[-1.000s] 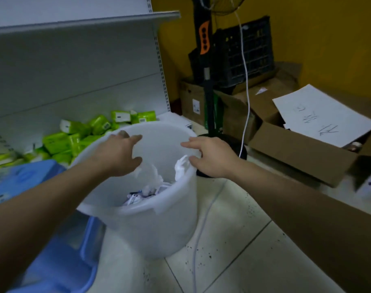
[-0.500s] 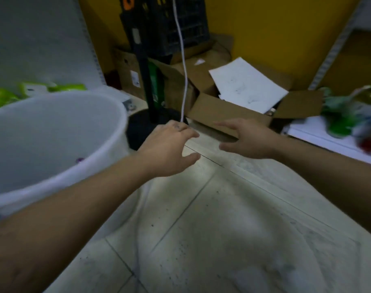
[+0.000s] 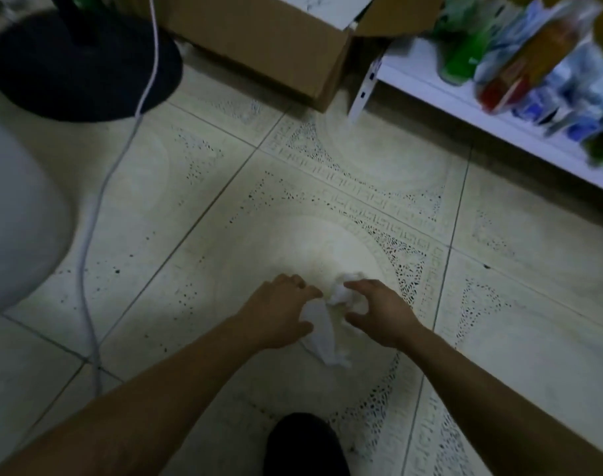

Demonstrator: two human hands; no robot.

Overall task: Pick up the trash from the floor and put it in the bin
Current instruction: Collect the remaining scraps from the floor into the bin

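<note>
Crumpled tissues (image 3: 331, 319) between two hands

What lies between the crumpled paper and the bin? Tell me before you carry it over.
Nothing solid blocks the way. The crumpled white paper lies on the tile between the left hand and right hand. Between it and the white bin at the left edge, only a white cord trails across the floor.
</note>
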